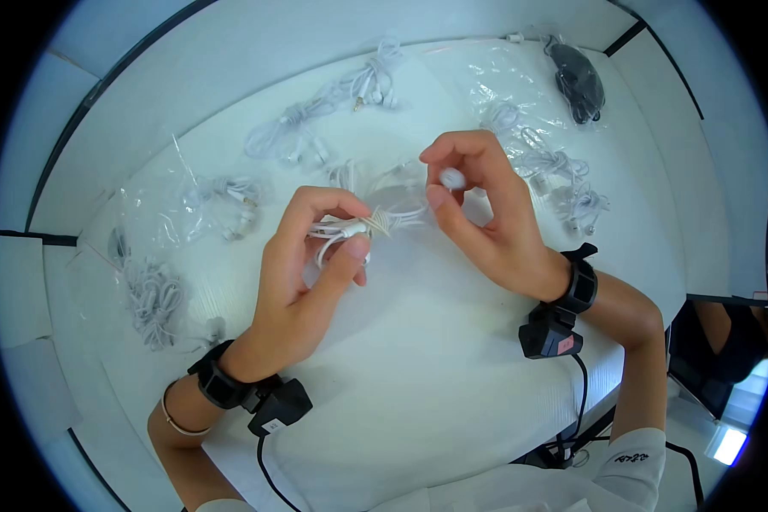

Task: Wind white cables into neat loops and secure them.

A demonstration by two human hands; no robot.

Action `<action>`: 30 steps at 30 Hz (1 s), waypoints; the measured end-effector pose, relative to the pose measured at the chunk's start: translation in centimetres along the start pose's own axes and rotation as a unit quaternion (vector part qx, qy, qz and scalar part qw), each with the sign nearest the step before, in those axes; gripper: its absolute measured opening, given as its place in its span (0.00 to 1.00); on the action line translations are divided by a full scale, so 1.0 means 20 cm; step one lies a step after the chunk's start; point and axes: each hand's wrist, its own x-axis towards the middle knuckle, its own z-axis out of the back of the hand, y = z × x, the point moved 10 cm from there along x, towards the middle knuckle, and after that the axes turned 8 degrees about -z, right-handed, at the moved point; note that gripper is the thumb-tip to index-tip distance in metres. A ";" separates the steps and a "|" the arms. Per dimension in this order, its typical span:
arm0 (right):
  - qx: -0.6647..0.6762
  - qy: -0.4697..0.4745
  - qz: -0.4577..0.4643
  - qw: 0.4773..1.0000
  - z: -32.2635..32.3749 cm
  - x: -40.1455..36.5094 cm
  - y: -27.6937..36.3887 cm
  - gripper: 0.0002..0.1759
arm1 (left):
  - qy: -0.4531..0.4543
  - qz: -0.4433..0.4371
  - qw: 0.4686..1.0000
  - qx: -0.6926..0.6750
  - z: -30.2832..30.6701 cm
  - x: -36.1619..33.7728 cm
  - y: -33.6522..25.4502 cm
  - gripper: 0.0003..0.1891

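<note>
A coiled bundle of white earphone cable (340, 229) is pinched between the thumb and fingers of my left hand (303, 264), above the middle of the white table. The coil is wrapped tightly at its right end, and loops of cable stick out from there toward my other hand. My right hand (495, 213) is curled to the right of the bundle, with a small white rounded piece, apparently an earbud (452, 177), within its fingers. That piece is smeared by motion, and its link to the bundle cannot be made out.
Bundled white earphones (316, 111) lie at the back, with more at the right (563, 171). On the left are a bagged set (230, 200) and a tangled white cable (152, 299). A bagged dark cable (578, 81) sits back right. White panels (316, 26) enclose the table.
</note>
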 end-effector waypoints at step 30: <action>-0.001 0.162 0.127 0.979 -0.14 -0.08 0.13 0.11 | -0.052 -0.051 0.997 -0.012 0.05 0.00 -0.03 0.10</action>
